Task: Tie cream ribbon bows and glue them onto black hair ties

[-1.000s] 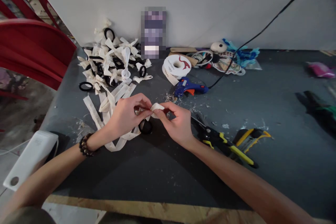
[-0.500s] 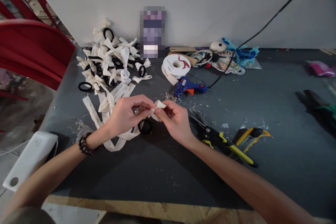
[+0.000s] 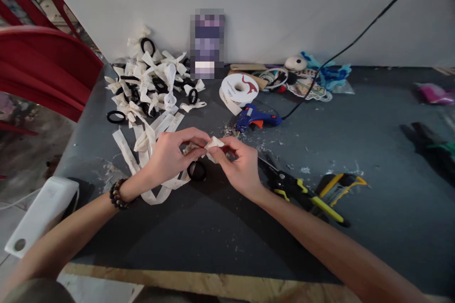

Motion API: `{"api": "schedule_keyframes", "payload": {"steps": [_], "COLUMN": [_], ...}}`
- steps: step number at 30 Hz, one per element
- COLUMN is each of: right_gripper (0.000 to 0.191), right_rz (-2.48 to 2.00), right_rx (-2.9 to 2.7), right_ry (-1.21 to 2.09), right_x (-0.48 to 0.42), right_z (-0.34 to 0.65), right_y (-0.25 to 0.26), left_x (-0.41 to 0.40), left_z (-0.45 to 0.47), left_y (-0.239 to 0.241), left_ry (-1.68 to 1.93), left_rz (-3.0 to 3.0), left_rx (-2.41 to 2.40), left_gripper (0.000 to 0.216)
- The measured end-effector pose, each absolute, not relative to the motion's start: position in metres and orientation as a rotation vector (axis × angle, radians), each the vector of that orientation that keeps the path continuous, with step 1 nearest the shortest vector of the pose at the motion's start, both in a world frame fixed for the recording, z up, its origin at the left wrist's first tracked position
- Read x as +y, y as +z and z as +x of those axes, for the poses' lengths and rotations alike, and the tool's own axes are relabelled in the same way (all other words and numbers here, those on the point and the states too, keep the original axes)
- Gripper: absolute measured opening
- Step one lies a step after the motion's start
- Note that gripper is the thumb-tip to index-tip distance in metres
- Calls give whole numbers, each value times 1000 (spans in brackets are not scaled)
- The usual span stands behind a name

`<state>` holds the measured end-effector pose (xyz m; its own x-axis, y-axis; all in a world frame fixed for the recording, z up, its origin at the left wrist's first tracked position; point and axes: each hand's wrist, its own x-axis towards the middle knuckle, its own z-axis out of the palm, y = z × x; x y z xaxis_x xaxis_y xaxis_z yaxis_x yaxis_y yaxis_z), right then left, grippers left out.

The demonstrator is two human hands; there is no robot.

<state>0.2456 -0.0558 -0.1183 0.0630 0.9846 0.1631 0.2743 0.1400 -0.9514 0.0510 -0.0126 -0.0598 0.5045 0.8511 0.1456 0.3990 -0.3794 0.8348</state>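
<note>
Between my two hands, above the middle of the dark table, is a small white ribbon bow [image 3: 214, 143]. My left hand [image 3: 174, 154] pinches its left side, thumb against fingers. From the right, my right hand [image 3: 241, 163] grips the bow with thumb and bent forefinger. Just below my left fingertips hangs or lies a black hair tie [image 3: 196, 171]; whether it is joined to the bow I cannot tell. Loose white ribbon strips [image 3: 124, 151] lie under and beside my left wrist. A blue glue gun [image 3: 258, 117] rests beyond my right hand.
At the back left is a heap of white bows with black hair ties [image 3: 152, 80]. A ribbon spool [image 3: 239, 89] stands near the glue gun. Pliers [image 3: 302, 189] and a yellow cutter [image 3: 339, 187] lie right of my right forearm. A white power strip [image 3: 42, 215] sits at the left edge.
Both hands stay in nearly the same place. The bow has turned slightly between the fingertips, with the right thumb pressed on it. Nothing else has visibly moved.
</note>
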Motion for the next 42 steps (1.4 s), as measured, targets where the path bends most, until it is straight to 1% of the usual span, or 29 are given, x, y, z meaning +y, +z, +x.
{"api": "schedule_keyframes", "payload": {"steps": [2,8,19,25,30,35,38,42], "right_gripper": [23,22,19,19,20,21,20,19], "right_rz": [-1335,-1335,-1308,-1306,-1319,-1331,-1320,-1310], "right_rx": [-1428,-1406,-1443,-1477,-1513,-1492,-1477,-1457], "right_ry": [883,840,764,740,718,759,769,738], "right_x": [-56,-56,-57,-57,-56,-55,-55,-55], "right_z": [245,245,246,246,245,246,247,246], "right_y": [-117,-118,-117,-116,-116,-118,-119,-118], "left_x": [-13,-14,-15,-12,-11,-12,-13,-13], "left_z": [51,53,53,53,53,52,52,53], "left_y": [-62,-63,-65,-66,-64,-66,-68,-69], "left_ry": [759,741,794,692,695,766,796,777], "left_rz": [1961,1879,1867,1992,2031,1912,1818,1814], "left_rx": [978,1000,968,999,957,934,932,959], "left_gripper": [13,4,4,4,7,3,6,4]}}
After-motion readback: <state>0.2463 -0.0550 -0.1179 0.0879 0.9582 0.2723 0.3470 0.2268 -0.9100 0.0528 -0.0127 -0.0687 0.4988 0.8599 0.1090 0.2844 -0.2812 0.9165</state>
